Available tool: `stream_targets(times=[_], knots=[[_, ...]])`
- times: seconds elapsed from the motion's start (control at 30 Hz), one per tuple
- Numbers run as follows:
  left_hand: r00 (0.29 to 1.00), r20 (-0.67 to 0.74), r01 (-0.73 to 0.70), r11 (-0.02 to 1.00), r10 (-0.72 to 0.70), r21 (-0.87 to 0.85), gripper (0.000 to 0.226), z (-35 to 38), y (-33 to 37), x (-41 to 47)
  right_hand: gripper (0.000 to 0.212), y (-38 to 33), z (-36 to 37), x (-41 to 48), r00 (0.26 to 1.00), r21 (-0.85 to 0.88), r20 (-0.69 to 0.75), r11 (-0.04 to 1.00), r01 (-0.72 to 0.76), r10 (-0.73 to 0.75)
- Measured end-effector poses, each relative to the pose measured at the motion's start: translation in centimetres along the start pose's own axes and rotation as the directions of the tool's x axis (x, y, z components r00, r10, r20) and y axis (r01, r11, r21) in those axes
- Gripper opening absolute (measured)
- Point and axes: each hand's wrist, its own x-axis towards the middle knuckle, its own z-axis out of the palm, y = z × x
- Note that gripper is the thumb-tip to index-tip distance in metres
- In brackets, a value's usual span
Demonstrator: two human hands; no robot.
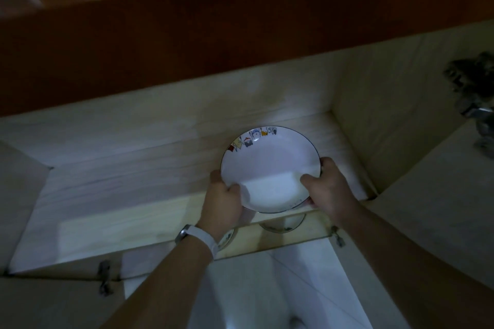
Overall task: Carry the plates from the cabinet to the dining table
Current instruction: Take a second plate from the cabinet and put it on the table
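A white plate (270, 165) with a dark rim and small coloured figures along its far edge is held over the front part of a pale wooden cabinet shelf (128, 189). My left hand (223, 203), with a white watch on its wrist, grips the plate's left rim. My right hand (324, 184) grips its right rim, thumb on top. The plate tilts toward me and its near edge juts past the shelf's front. Below the shelf edge, parts of two more plates show, one (283, 223) under the held plate and one (227, 238) beside my left wrist.
The cabinet's side walls stand at the left (18, 195) and right (374, 128). A dark red-brown board (187, 43) runs above the opening. A blurred dark metal object (475, 93) is at the far right. Metal hinges (104, 278) sit on the shelf's front. The scene is dim.
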Motion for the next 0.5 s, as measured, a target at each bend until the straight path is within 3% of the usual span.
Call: stream_targets(times=[0.17, 0.33, 0.5], knots=[[0.994, -0.037, 0.093, 0.96, -0.106, -0.264, 0.024, -1.1, 0.6, -4.2, 0.022, -1.7, -1.1, -3.1, 0.996, 0.044, 0.085, 0.999, -0.014, 0.011], [0.984, -0.127, 0.075, 0.941, -0.123, -0.329, 0.029, -3.2, 1.5, -9.2, 0.033, -3.6, -1.5, -7.0, 0.988, 0.057, 0.15, 0.998, -0.029, 0.02], [0.982, -0.112, 0.098, 0.91, -0.155, -0.402, 0.038, -5.4, 2.4, -13.9, 0.034, -5.0, -2.0, -12.1, 0.974, 0.079, 0.221, 0.994, -0.073, 0.054]])
